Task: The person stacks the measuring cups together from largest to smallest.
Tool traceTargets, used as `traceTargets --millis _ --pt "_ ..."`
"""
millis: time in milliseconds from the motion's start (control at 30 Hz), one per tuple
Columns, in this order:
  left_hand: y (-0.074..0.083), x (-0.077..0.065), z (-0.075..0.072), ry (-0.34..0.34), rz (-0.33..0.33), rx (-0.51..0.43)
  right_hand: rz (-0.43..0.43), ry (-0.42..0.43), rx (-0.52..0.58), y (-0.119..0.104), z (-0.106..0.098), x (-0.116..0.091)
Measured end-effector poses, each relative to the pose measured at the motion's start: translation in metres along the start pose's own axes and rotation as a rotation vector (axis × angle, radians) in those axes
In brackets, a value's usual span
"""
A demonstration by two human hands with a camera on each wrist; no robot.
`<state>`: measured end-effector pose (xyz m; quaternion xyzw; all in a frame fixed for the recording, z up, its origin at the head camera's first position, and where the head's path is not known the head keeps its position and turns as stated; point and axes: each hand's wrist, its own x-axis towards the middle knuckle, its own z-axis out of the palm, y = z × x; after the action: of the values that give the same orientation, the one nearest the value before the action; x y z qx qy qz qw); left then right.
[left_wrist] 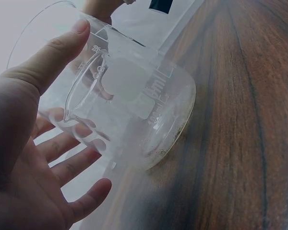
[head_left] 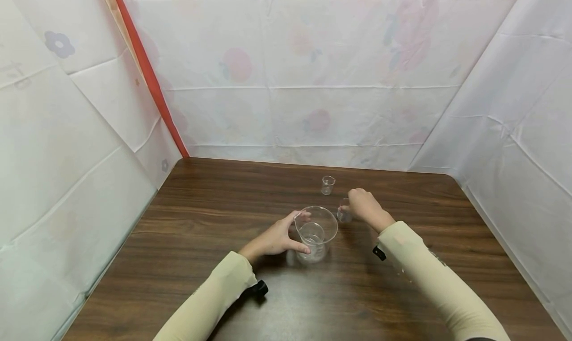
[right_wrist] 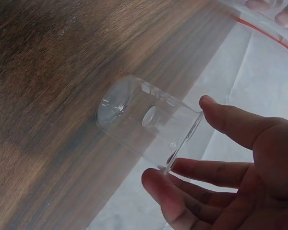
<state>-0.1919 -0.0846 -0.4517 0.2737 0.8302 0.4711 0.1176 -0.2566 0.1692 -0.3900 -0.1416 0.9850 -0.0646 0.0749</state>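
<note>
Small beaker (right_wrist: 146,125) in right hand (head_left: 366,207)

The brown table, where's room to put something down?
The table has bare wood at the left, between the left hand and left sheet; in front, between left sleeve and right sleeve; and right, between that sleeve and right sheet. It's crowded mid-table: the big beaker, the small beaker pinched by the right hand and the far small beaker.
</note>
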Motion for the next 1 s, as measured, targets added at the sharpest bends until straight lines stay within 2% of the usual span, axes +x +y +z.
traceTargets --millis 267,533,1000 --pt "-0.0019 -0.0014 -0.0002 0.001 0.0 -0.011 -0.048 -0.013 0.016 0.0013 -0.0005 -0.0018" --pt "-0.0018 -0.0023 0.0012 -0.006 -0.011 -0.021 -0.039 -0.046 0.021 0.0042 0.001 -0.004" --pt "-0.0009 -0.0015 0.0002 -0.011 -0.011 -0.011 -0.051 0.004 0.046 0.0068 0.0035 -0.0033"
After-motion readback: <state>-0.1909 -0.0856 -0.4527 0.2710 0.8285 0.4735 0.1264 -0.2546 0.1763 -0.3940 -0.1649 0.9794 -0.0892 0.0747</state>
